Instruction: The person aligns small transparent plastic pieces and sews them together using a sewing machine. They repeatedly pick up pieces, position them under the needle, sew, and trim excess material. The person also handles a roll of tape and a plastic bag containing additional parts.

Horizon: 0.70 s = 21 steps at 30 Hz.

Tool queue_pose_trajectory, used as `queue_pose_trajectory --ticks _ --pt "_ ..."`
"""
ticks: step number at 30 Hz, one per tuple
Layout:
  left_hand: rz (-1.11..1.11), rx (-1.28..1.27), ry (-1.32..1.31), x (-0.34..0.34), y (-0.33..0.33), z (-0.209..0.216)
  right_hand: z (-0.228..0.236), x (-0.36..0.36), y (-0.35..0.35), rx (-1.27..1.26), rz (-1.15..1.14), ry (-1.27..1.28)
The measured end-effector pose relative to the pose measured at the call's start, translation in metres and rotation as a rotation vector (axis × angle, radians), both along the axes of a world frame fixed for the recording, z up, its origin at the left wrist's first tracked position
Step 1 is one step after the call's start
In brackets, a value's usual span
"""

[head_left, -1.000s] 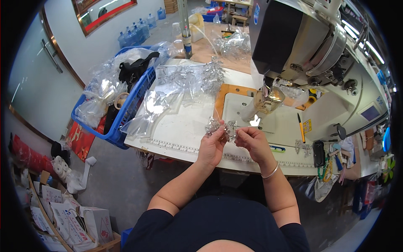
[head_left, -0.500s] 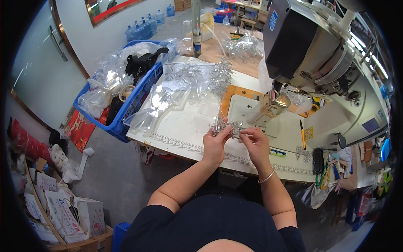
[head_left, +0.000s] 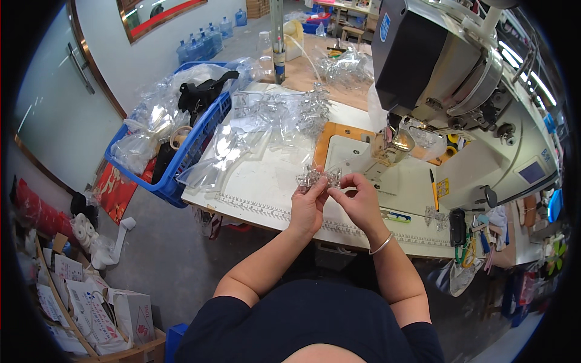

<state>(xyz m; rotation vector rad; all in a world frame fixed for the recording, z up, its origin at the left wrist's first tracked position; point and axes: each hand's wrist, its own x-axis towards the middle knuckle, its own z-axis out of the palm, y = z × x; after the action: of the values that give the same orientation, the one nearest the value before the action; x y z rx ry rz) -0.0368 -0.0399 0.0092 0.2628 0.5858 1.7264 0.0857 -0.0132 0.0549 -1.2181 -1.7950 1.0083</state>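
Over the front of the sewing table (head_left: pixel 254 190), my left hand (head_left: pixel 308 209) is closed on a small bunch of clear, shiny plastic pieces (head_left: pixel 310 178); their exact kind is too small to make out. Beside it, my right hand (head_left: pixel 358 199) pinches the right side of the same bunch, thumb and fingertips close to the left thumb. Just beyond, the sewing machine's metal bed (head_left: pixel 345 154) is set in an orange-brown board. The machine's head (head_left: pixel 423 66) rises at the right. A heap of similar clear pieces (head_left: pixel 311 112) lies farther back, next to clear plastic bags (head_left: pixel 227 151).
A blue basket (head_left: pixel 200 130) full of plastic bags and a black item stands against the table's left side. A ruler strip (head_left: pixel 254 207) runs along the front edge. A pen (head_left: pixel 434 189), a small cutter (head_left: pixel 397 216) and hanging scissors (head_left: pixel 468 254) are at the right. Boxes (head_left: pixel 97 308) sit lower left.
My right hand has moved left, closer to my left hand, and its fingers now meet the bunch nearer the left thumb. The view has shifted slightly.
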Motion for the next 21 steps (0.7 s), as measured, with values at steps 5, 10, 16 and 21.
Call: queue_pose_trajectory --ticks 5,10,16,21 --pt "-0.038 0.031 -0.046 -0.003 0.002 -0.002 -0.011 0.005 0.017 -0.164 0.124 0.237" --pt "-0.068 0.049 -0.058 -0.003 0.002 -0.004 -0.01 0.008 0.023 -0.277 0.223 0.321" --pt "-0.095 0.044 -0.104 -0.002 0.002 -0.002 -0.018 0.007 0.025 -0.183 0.148 0.235" --pt "-0.034 0.029 -0.003 0.007 0.004 -0.002 -0.024 0.008 0.022 -0.113 0.081 0.267"
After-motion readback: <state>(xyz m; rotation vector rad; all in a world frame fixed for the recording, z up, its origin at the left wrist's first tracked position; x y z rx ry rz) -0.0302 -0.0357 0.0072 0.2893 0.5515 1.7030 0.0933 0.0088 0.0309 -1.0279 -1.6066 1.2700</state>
